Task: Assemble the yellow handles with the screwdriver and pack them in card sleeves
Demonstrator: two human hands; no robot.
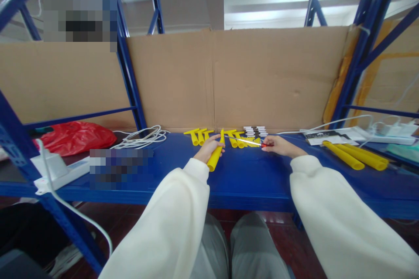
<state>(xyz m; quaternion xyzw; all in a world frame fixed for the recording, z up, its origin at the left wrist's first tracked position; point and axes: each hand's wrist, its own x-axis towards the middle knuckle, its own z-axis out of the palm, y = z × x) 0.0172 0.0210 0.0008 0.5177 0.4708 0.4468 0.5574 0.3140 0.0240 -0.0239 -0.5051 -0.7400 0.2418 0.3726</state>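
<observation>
My left hand is closed around a yellow plastic tube, whose open round end points down toward me. In my right hand is a screwdriver with a red handle and a long thin metal shaft. The shaft lies nearly level and points left, its tip close to the upper part of the tube; I cannot tell whether they touch. Behind my hands lie yellow T-shaped pieces, more yellow T-shaped pieces, and a stack of black-and-white small rods.
Yellow tubes lie on the right of the blue shelf, near a black-and-white packet. Leftward are a coiled white cable, a red plastic bag and a power strip. A cardboard panel stands behind.
</observation>
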